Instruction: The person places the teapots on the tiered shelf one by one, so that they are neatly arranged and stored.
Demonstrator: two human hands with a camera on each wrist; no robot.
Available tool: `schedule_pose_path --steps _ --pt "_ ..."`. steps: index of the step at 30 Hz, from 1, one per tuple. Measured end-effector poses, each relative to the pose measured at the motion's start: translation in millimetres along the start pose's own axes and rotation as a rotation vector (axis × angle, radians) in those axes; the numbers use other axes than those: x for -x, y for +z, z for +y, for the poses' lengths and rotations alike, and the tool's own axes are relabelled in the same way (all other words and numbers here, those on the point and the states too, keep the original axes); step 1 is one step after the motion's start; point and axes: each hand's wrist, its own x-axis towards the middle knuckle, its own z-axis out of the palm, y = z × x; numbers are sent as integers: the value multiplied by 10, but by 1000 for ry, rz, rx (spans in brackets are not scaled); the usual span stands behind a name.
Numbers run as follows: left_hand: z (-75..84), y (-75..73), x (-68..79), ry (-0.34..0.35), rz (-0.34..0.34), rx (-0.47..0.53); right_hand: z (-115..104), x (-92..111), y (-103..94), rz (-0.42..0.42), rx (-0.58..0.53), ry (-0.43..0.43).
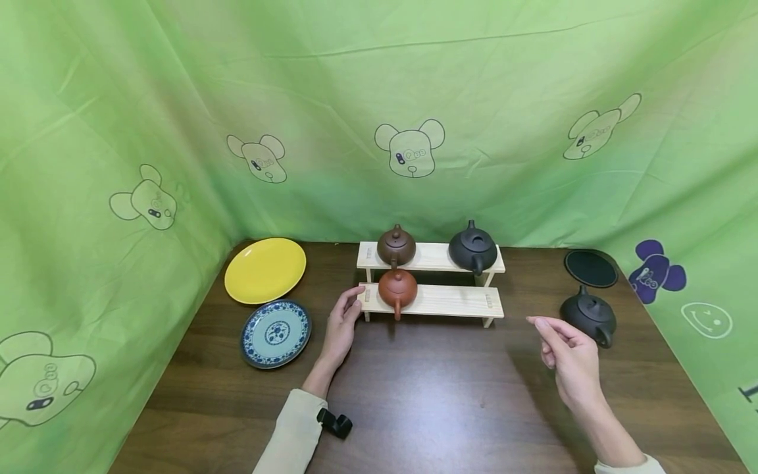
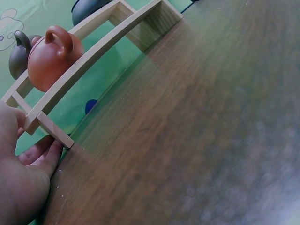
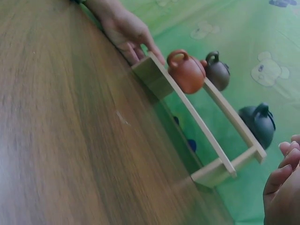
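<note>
A two-tier wooden stand [image 1: 450,301] stands on the table with teapots on it. My left hand [image 1: 339,329] grips the left end of its lower shelf; in the left wrist view a fingertip presses the shelf end, with other fingers under it by the leg. On that shelf, near the hand, sits a reddish-orange teapot [image 1: 397,289]. The upper shelf holds a dark brown teapot [image 1: 396,246] at the left and a black teapot [image 1: 472,249] at the right. My right hand [image 1: 573,365] hovers over the table, fingers loosely curled and holding nothing, left of another black teapot [image 1: 587,317].
At the left lie a yellow plate [image 1: 265,270] and a blue patterned plate [image 1: 276,334], their rims close together. A flat black round plate [image 1: 591,268] lies at the back right. Green printed cloth [image 1: 331,79] hangs behind and along both sides of the brown table [image 1: 426,395].
</note>
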Motion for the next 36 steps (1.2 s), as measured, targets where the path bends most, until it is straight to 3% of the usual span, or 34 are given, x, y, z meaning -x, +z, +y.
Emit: schedule_pose_path --steps 3,11,14,20,22,27,32,36 --pt "113 26 34 12 -3 -10 -12 -4 -73 19 -20 -11" --pt "15 13 -2 -15 8 -8 -29 -15 -279 60 -79 -10" --pt "67 25 9 -10 -2 -14 -38 -35 -373 64 -98 -1" --pt "-178 -29 -48 2 4 5 -89 -77 -557 72 -123 22" --pt "-178 -28 -40 13 2 15 -104 -91 -616 82 -121 28" --pt "11 11 24 53 -3 -13 -120 -116 -741 130 -91 54" --pt "159 44 43 -49 2 -21 -112 -142 -839 192 -100 49" --pt "156 41 40 -43 9 -28 -108 -157 -915 254 -128 46"
